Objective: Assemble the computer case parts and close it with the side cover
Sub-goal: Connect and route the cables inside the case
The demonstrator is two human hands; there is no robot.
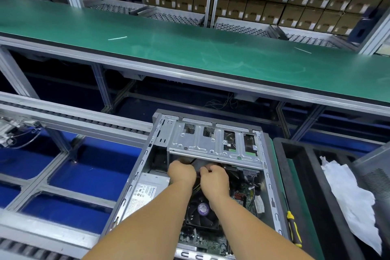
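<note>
An open grey computer case [137, 175] lies on its side in front of me, its inside facing up. A silver drive cage [196, 141] spans its far end. The power supply [145, 192] sits at the left, and a black CPU fan [202, 213] sits on the motherboard [202, 238]. Both my hands reach inside, just below the drive cage. My left hand [181, 172] and my right hand [214, 177] are curled around dark cables between them; the cable ends are hidden by my fingers. A grey perforated panel [373, 173] shows at the far right edge.
A yellow-and-black screwdriver [293, 228] lies on the green mat right of the case. A black foam tray [306, 154] with white wrapping [350, 194] stands further right. A green conveyor belt [190, 48] runs across beyond the case, with roller rails at the left and stacked cartons behind.
</note>
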